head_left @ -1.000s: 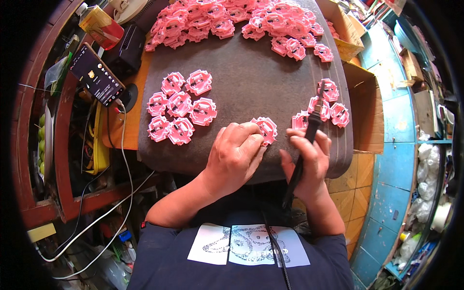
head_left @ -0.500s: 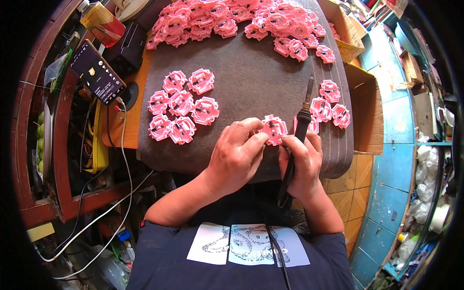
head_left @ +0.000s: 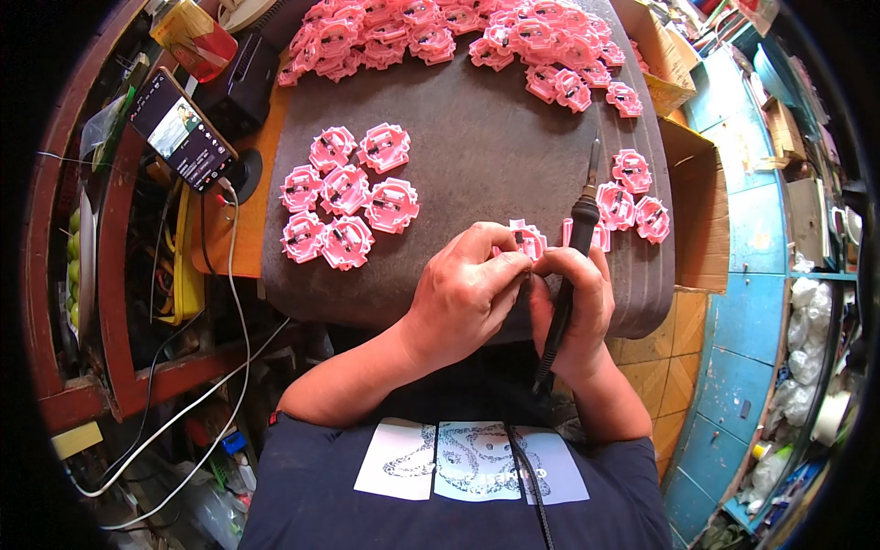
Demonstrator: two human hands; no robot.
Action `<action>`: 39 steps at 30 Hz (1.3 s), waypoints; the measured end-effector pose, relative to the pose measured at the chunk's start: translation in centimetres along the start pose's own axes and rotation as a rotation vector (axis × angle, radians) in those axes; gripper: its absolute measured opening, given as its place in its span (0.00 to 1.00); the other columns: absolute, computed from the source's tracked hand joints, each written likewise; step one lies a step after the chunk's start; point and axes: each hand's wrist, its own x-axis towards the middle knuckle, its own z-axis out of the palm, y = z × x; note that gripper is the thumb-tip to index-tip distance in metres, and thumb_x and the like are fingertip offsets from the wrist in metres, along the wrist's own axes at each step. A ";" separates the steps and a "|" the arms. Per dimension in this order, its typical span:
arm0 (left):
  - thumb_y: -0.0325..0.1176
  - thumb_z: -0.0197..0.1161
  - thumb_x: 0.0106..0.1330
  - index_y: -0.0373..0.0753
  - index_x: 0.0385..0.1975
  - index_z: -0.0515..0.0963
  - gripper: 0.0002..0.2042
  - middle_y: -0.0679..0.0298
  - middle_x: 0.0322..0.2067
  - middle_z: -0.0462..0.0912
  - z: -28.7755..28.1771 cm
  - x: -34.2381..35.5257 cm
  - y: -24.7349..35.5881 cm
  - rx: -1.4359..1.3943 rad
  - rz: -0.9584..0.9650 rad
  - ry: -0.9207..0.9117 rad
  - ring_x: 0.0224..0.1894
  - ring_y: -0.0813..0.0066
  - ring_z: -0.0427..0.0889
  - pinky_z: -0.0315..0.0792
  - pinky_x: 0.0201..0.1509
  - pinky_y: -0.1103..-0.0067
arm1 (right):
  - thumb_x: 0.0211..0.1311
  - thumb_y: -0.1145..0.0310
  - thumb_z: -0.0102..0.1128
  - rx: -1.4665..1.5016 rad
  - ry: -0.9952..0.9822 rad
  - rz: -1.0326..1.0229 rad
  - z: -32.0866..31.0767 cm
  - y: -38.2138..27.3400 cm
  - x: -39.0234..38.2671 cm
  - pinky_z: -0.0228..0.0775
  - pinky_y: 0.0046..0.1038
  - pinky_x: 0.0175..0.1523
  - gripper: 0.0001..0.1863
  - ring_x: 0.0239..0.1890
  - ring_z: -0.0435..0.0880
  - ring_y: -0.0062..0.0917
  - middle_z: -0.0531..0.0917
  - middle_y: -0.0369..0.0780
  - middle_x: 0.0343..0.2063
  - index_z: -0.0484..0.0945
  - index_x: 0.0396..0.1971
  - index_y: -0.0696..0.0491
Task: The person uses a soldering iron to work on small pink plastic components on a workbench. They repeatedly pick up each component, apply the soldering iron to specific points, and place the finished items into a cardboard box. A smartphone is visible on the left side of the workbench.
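My left hand (head_left: 463, 289) pinches a small pink plastic part (head_left: 529, 240) by its near left edge, its thumb and forefinger covering some of it. My right hand (head_left: 579, 307) is closed round a black-handled soldering iron (head_left: 579, 225), whose metal tip points away from me over the mat. The right thumb and forefinger meet the left fingertips at the part's near edge; whether they also grip something tiny there I cannot make out. Behind the iron lies another pink part (head_left: 600, 236), partly hidden. Several similar parts (head_left: 617, 205) rest just beyond it on the right.
Several pink parts (head_left: 345, 190) with dark inserts lie on the dark mat (head_left: 458, 156) at left. A large heap of them (head_left: 376, 32) fills the far edge. Cardboard boxes (head_left: 698, 202) stand at right. A lit phone (head_left: 183, 128) on a stand and cables are at left.
Both hands' fingertips have come together at the near edge of the pink part, which has shifted slightly right and is more covered. The phone's picture has changed.
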 end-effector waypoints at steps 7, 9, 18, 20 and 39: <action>0.20 0.72 0.61 0.35 0.41 0.85 0.09 0.55 0.41 0.82 0.1 0.1 0.1 0.008 -0.029 0.013 0.41 0.56 0.86 0.81 0.44 0.68 | 0.55 0.83 0.71 -0.076 0.110 -0.125 -0.3 0.0 -0.8 0.74 0.41 0.46 0.28 0.38 0.83 0.42 0.87 0.47 0.42 0.74 0.56 0.55; 0.20 0.72 0.61 0.34 0.40 0.85 0.09 0.55 0.40 0.82 0.2 0.1 0.1 0.023 -0.031 0.021 0.41 0.56 0.86 0.81 0.43 0.68 | 0.53 0.81 0.72 -0.050 0.050 -0.158 -0.5 0.0 -1.3 0.75 0.41 0.48 0.26 0.42 0.85 0.42 0.88 0.49 0.47 0.77 0.53 0.54; 0.20 0.72 0.60 0.35 0.40 0.85 0.09 0.55 0.39 0.85 0.3 0.0 0.1 0.052 -0.025 0.065 0.40 0.56 0.87 0.81 0.44 0.68 | 0.53 0.82 0.72 -0.089 0.056 -0.144 0.4 0.3 -1.4 0.73 0.41 0.47 0.28 0.40 0.85 0.42 0.88 0.48 0.46 0.75 0.55 0.54; 0.21 0.73 0.60 0.35 0.40 0.85 0.09 0.55 0.39 0.85 0.3 -0.1 0.1 0.026 -0.046 0.066 0.40 0.56 0.87 0.81 0.44 0.68 | 0.55 0.83 0.70 -0.097 0.032 -0.133 0.3 0.2 -1.4 0.75 0.42 0.48 0.27 0.40 0.85 0.43 0.88 0.49 0.46 0.74 0.55 0.54; 0.21 0.72 0.60 0.36 0.37 0.83 0.08 0.56 0.38 0.82 0.6 0.4 0.7 0.101 -0.066 0.042 0.38 0.55 0.85 0.80 0.43 0.66 | 0.74 0.46 0.63 -0.056 0.058 -0.088 -4.7 -0.5 -3.1 0.74 0.42 0.43 0.31 0.34 0.82 0.39 0.87 0.45 0.37 0.76 0.60 0.58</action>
